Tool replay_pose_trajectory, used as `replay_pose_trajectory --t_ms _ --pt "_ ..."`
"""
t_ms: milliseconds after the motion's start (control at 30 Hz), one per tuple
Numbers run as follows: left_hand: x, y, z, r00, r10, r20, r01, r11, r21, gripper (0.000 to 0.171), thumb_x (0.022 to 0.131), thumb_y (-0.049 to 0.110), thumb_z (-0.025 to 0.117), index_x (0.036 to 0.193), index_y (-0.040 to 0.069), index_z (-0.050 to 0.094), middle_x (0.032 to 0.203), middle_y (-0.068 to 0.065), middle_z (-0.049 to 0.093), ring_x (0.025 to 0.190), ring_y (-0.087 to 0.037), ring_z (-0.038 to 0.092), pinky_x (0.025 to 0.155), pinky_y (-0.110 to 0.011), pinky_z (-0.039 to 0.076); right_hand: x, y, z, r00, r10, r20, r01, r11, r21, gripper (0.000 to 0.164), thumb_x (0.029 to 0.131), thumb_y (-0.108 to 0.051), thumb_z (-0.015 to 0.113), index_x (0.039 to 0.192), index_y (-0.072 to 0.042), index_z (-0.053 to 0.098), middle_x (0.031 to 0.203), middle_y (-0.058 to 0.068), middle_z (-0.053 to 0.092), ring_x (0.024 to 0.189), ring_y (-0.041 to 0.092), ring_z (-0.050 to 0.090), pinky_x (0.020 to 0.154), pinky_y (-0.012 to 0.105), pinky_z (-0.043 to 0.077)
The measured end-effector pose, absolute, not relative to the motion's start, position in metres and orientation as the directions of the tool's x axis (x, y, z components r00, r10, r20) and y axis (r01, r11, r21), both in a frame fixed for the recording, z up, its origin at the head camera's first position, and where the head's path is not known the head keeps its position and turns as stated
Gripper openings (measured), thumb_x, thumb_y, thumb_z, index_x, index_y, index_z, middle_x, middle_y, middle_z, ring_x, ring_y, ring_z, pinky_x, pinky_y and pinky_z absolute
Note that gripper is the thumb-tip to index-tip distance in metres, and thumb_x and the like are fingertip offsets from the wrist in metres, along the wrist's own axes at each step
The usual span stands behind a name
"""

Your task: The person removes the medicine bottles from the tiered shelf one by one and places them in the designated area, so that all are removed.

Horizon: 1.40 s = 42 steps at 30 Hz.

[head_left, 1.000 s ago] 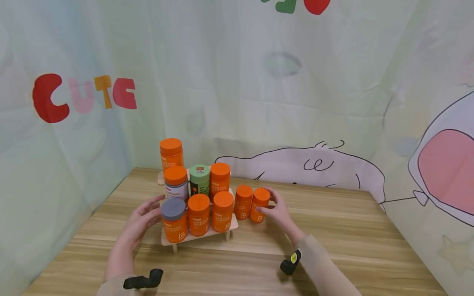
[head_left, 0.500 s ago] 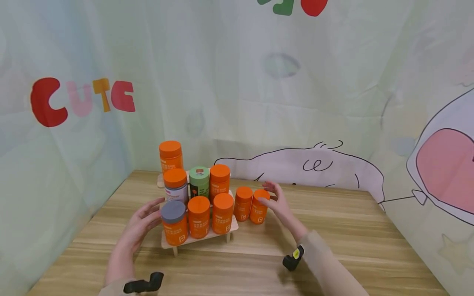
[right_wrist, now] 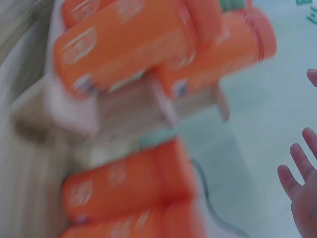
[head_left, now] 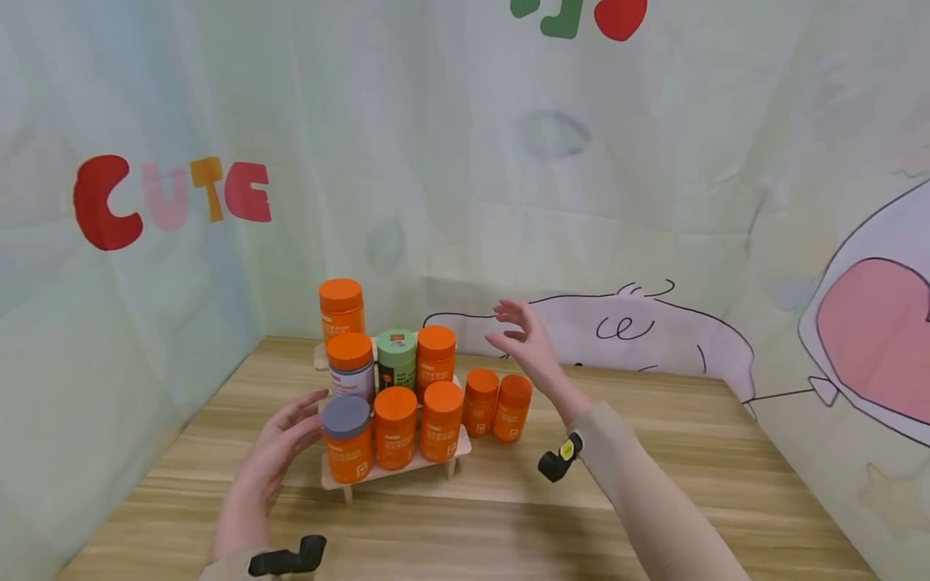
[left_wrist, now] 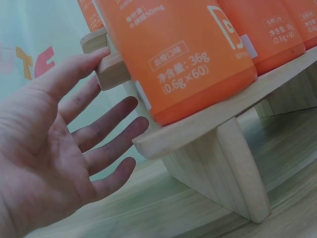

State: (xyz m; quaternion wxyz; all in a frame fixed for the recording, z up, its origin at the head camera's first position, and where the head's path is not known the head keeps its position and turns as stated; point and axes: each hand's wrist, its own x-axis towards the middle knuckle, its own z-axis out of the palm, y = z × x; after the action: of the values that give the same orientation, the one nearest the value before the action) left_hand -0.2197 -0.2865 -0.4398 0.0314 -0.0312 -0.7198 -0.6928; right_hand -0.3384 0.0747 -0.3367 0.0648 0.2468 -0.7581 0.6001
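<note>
A stepped wooden rack (head_left: 407, 470) carries several jars. Its front tier bears a grey-lidded orange jar (head_left: 347, 452) and two orange-lidded jars; behind them are a white-bodied jar (head_left: 352, 379), a green-lidded jar (head_left: 396, 347) and an orange jar. One orange jar (head_left: 341, 319) stands on the top tier. My left hand (head_left: 279, 444) is beside the rack's left end, fingers spread; in the left wrist view the fingers (left_wrist: 111, 121) lie close to the rack's edge. My right hand (head_left: 529, 347) is raised, holding nothing, above two orange jars (head_left: 512, 411) standing side by side right of the rack.
The wooden table (head_left: 654, 468) extends to the right and in front of the rack. A printed curtain (head_left: 465, 161) hangs behind and along both sides. In the right wrist view the jars are blurred.
My right hand has left the side of the rightmost orange jar and risen up and back. That jar stays where it was. The left hand has barely moved.
</note>
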Motion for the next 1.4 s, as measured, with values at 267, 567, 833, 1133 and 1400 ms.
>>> replay_pose_trajectory --t_ms 267,567,833,1133,1400 --pt "-0.219 -0.285 -0.439 -0.997 -0.029 0.076 0.075 0.034 0.997 0.048 0.101 0.019 0.055 0.145 0.004 0.043 0.114 0.019 0.057 0.101 0.005 0.058 0.087 -0.016 0.049 -0.331 0.019 -0.301 -0.800 -0.420 0.429 -0.502 0.077 -0.861 0.061 0.090 -0.011 0.067 0.144 -0.007 0.037 0.143 0.013 0.047 0.131 0.034 0.045 0.110 0.050 0.038" --pt "-0.218 -0.283 -0.438 -0.998 -0.040 0.042 0.040 0.053 0.998 0.053 0.100 0.022 0.056 0.147 0.003 0.041 0.135 -0.007 0.052 0.102 0.005 0.057 0.090 -0.018 0.048 -0.327 -0.038 -0.278 -0.752 -0.496 0.435 -0.547 0.099 -0.831 0.064 0.088 -0.012 0.070 0.144 -0.009 0.039 0.140 0.010 0.052 0.125 0.029 0.053 0.106 0.045 0.044" --pt "-0.217 -0.283 -0.438 -0.999 -0.036 0.031 0.029 0.038 0.999 0.056 0.100 0.022 0.056 0.148 0.002 0.037 0.146 -0.020 0.042 0.104 0.008 0.054 0.089 -0.017 0.048 -0.328 -0.073 -0.267 -0.750 -0.561 0.352 -0.536 0.203 -0.819 0.070 0.087 -0.021 0.074 0.147 -0.013 0.038 0.143 0.005 0.051 0.125 0.023 0.054 0.104 0.038 0.045" --pt "-0.217 -0.283 -0.436 -0.999 -0.030 0.017 0.016 0.032 0.999 0.058 0.101 0.023 0.055 0.150 0.001 0.034 0.152 -0.025 0.033 0.104 0.010 0.052 0.089 -0.015 0.047 -0.329 -0.094 -0.267 -0.751 -0.610 0.254 -0.524 0.315 -0.791 0.075 0.085 -0.026 0.077 0.148 -0.014 0.039 0.147 0.005 0.049 0.128 0.023 0.051 0.102 0.035 0.047" --pt "-0.219 -0.284 -0.438 -0.999 -0.028 0.034 0.033 0.039 0.999 0.057 0.101 0.020 0.054 0.150 0.001 0.034 0.150 -0.026 0.036 0.103 0.008 0.055 0.089 -0.016 0.047 -0.327 -0.103 -0.267 -0.757 -0.620 0.205 -0.503 0.353 -0.789 0.072 0.085 -0.020 0.076 0.147 -0.011 0.039 0.138 0.009 0.055 0.123 0.023 0.055 0.096 0.031 0.050"
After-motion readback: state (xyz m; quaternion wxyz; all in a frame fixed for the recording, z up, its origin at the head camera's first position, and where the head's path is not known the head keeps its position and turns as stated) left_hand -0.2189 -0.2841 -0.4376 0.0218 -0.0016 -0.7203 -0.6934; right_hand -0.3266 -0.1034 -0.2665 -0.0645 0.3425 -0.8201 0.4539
